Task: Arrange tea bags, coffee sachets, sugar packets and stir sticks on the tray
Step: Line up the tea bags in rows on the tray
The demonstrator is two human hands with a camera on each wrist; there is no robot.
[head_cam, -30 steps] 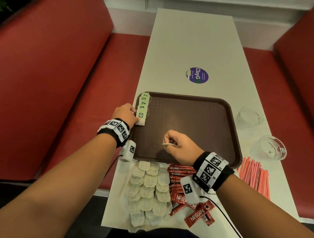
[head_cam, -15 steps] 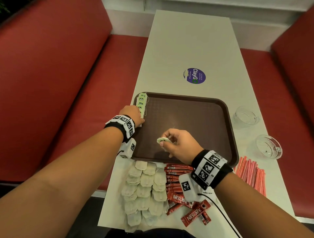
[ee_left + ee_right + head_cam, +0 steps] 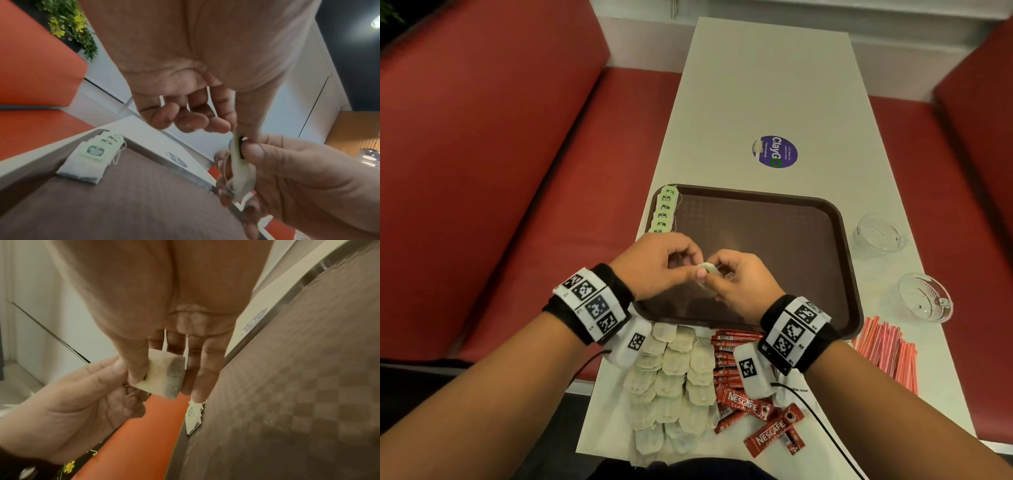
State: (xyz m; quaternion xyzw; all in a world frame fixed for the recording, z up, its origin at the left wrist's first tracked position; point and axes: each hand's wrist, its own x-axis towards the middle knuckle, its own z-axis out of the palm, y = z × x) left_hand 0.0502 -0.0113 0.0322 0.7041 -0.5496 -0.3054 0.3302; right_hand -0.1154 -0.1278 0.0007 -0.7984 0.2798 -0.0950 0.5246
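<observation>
A brown tray (image 3: 763, 226) lies on the white table. Several tea bags with green tags (image 3: 664, 212) lie in an overlapping row along its left edge, also seen as a tea bag row (image 3: 90, 155) in the left wrist view. Above the tray's near left part both hands meet on one tea bag (image 3: 707, 274). My right hand (image 3: 722, 279) pinches this tea bag (image 3: 164, 374) between thumb and fingers. My left hand (image 3: 690, 269) pinches its top end (image 3: 236, 138) with thumb and forefinger, its other fingers (image 3: 185, 118) curled.
A heap of loose tea bags (image 3: 671, 377) and red coffee sachets (image 3: 743, 404) lies at the table's near edge. Red stir sticks (image 3: 887, 353) lie right of the tray, by two glass bowls (image 3: 876, 234) (image 3: 924, 301). Red benches flank the table.
My left hand left the tea bag row and came right to the right hand. The right hand rose and moved left with its tea bag. Now both pinch it.
</observation>
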